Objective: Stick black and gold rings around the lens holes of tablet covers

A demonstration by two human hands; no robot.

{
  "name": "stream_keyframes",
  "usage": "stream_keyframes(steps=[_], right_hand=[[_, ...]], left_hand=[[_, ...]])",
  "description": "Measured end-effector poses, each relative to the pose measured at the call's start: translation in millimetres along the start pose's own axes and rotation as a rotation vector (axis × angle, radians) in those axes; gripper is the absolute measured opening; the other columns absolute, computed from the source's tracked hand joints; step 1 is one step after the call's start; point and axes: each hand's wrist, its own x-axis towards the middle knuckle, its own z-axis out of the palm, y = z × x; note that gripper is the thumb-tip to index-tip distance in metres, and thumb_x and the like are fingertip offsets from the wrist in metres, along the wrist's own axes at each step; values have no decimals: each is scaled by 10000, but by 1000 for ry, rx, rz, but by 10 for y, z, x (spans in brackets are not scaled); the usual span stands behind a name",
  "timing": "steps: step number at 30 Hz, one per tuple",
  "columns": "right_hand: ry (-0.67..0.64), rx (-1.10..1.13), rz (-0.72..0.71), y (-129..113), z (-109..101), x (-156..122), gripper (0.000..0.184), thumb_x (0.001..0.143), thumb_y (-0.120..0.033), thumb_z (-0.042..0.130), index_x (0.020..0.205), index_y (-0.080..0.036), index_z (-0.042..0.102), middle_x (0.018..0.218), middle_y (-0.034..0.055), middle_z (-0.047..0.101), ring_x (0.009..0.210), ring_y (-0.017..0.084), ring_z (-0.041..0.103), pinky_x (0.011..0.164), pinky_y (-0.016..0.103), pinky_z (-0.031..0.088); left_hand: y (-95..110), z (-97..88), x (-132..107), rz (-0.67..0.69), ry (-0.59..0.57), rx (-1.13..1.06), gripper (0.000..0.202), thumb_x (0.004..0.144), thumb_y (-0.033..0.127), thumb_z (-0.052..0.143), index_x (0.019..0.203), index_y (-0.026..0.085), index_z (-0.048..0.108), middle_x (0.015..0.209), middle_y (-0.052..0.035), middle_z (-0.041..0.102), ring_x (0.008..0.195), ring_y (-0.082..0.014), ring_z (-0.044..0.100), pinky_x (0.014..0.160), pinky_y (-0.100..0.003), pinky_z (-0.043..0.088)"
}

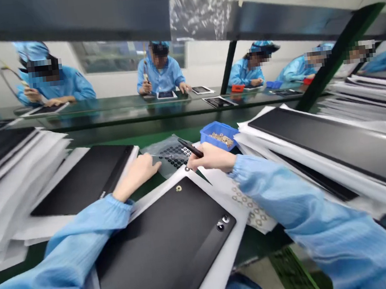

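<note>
head camera looks down past two pale blue smock sleeves at a green workbench. the right hand [211, 157] is closed around slim black tweezers [191, 147], which angle up and away from the palm, a firm pen-like hold. the left hand [137, 171] is not gripping: its fingers lie apart and flat on a clear plastic sheet dotted with small black rings [173, 155], seemingly pinning it in place. just beyond the right hand sits a small blue plastic bin of brass-coloured rings [218, 135], close enough to reach without stretching. below and between the hands lies a matte black rectangular panel on a white backing sheet [165, 244], angled toward the body, perhaps for easy working, with two round metal fittings [222, 222] near one end and a single ring [179, 188] near the far corner. to the right of the grip, a white sheet printed or set with pale rings [251, 209] lies partly under the panel. further right and left of the hands are more black panels in white wrapping [327, 142]. no brand or writing can be read.
</note>
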Motion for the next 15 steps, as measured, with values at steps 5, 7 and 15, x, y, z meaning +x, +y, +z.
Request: stream_keyframes(steps=[5, 7, 15], right_hand=[[-108, 202, 165, 199, 38, -915, 81, 676, -166, 646, 613, -136, 687, 550, -10, 642, 550, 90, 554, 558, 198, 420], [-101, 259, 260, 284, 84, -1143, 76, 674, -175, 649, 612, -140, 672, 529, -21, 622, 516, 86, 531, 539, 204, 419], [-42, 284, 351, 461, 164, -1260, 58, 667, -146, 640, 611, -142, 655, 537, -34, 587, 515, 76, 481, 521, 196, 381]], left_hand=[[468, 224, -591, 311, -465, -17, 306, 754, 283, 657, 520, 193, 482, 501, 36, 484, 488, -123, 424, 524, -252, 270], [528, 346, -770, 460, -617, -32, 261, 782, 298, 606, 568, 196, 497, 544, 30, 509, 505, -126, 429, 517, -248, 275], [445, 560, -819, 614, -704, -44, 203, 812, 270, 560, 641, 185, 492, 626, 25, 482, 600, -131, 441, 582, -244, 312]])
